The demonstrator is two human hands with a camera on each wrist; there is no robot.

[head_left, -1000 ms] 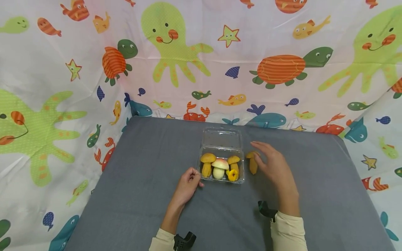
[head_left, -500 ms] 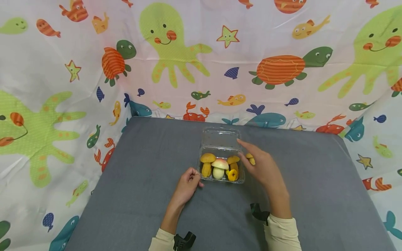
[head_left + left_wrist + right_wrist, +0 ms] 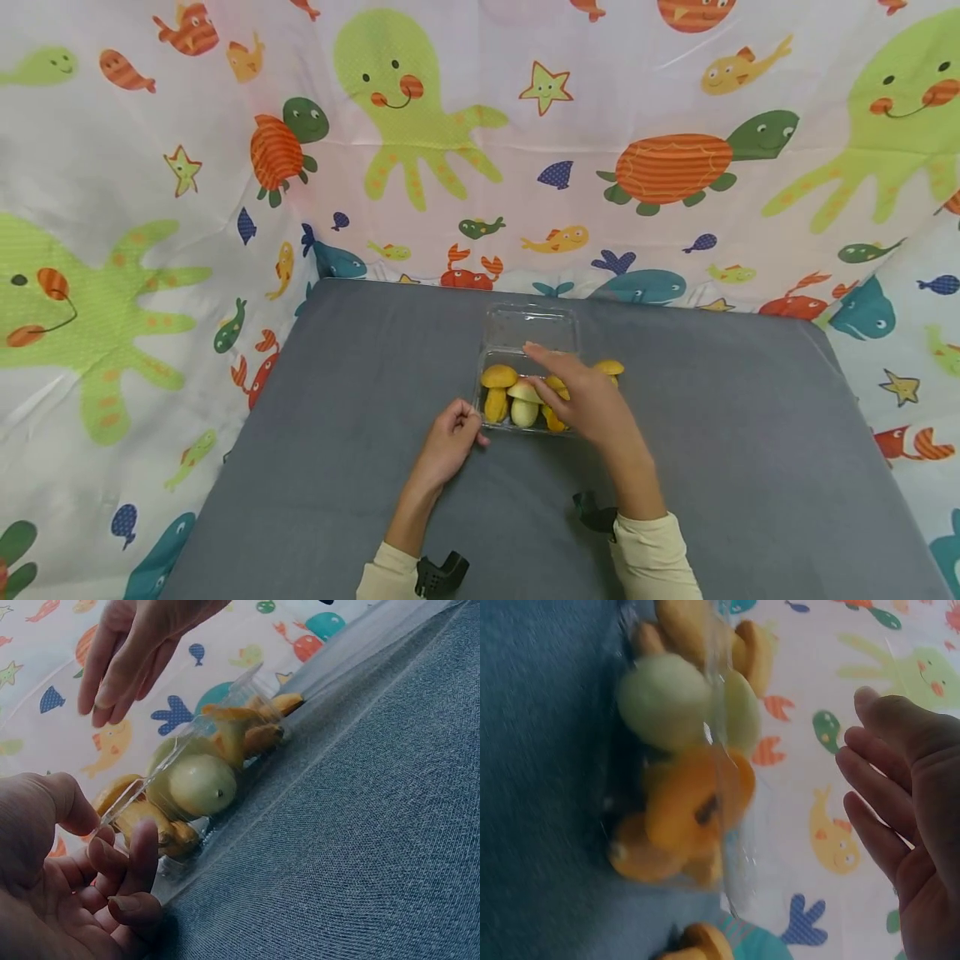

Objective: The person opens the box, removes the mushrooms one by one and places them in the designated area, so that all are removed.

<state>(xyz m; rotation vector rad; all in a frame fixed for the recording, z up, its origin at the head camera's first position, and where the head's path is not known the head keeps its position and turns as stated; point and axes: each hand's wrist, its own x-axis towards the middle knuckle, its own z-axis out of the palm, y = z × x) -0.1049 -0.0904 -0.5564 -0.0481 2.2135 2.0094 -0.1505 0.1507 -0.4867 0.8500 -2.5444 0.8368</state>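
A clear plastic box (image 3: 517,430) holds several toy mushrooms, its hinged lid (image 3: 531,329) laid back. Inside are a tan mushroom (image 3: 497,393), a pale one with a pinkish cap (image 3: 525,410) and an orange-yellow one (image 3: 697,799). Another tan mushroom is partly covered by my right hand (image 3: 592,407). That hand hovers above the box, fingers extended and holding nothing. My left hand (image 3: 447,450) stays at the near left corner; in the left wrist view its thumb and forefinger pinch the box's rim.
A loose tan mushroom (image 3: 609,367) lies on the grey cloth just right of the box, mostly hidden behind the right hand. Behind the grey table (image 3: 360,375) hangs a curtain (image 3: 480,100) printed with sea animals.
My right hand has moved left, from beside the loose mushroom to over the box. The left hand keeps its place at the corner, and the mushrooms appear unmoved.
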